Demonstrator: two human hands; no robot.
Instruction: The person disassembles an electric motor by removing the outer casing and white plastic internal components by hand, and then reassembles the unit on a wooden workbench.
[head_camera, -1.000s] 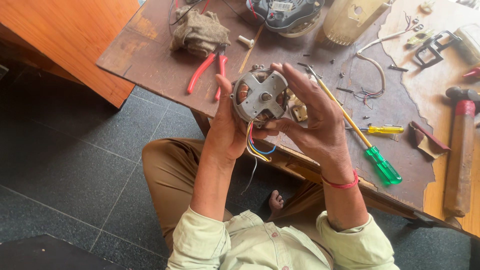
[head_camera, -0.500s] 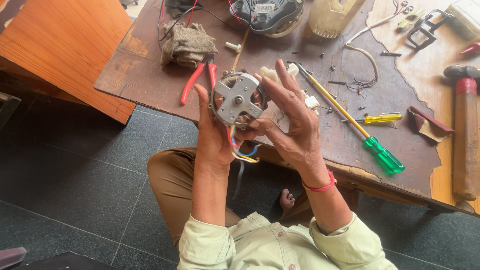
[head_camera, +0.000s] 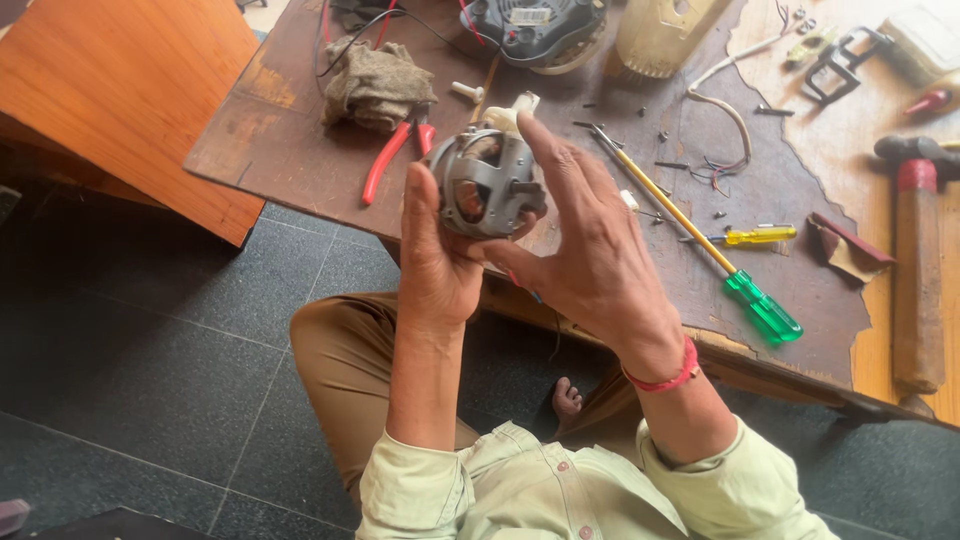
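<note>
A small grey electric motor (head_camera: 485, 182) with a metal frame and copper windings is held up in front of the worn brown workbench (head_camera: 300, 150). My left hand (head_camera: 437, 255) grips it from below and the left side. My right hand (head_camera: 590, 250) has its thumb under the motor and its fingers spread along the motor's right side. A red thread band circles my right wrist. Coloured wires peek out between my hands below the motor.
On the bench lie red-handled pliers (head_camera: 392, 155), a rag (head_camera: 375, 85), a long green-handled screwdriver (head_camera: 700, 240), a small yellow screwdriver (head_camera: 755, 236), a hammer (head_camera: 915, 260), loose screws, wires and a dark appliance housing (head_camera: 535, 30). An orange wooden board (head_camera: 120, 100) stands left. Dark floor tiles lie below.
The motor has been turned so its side, not its flat round face, points at me. Both hands shifted slightly, and the hanging wires are mostly hidden now.
</note>
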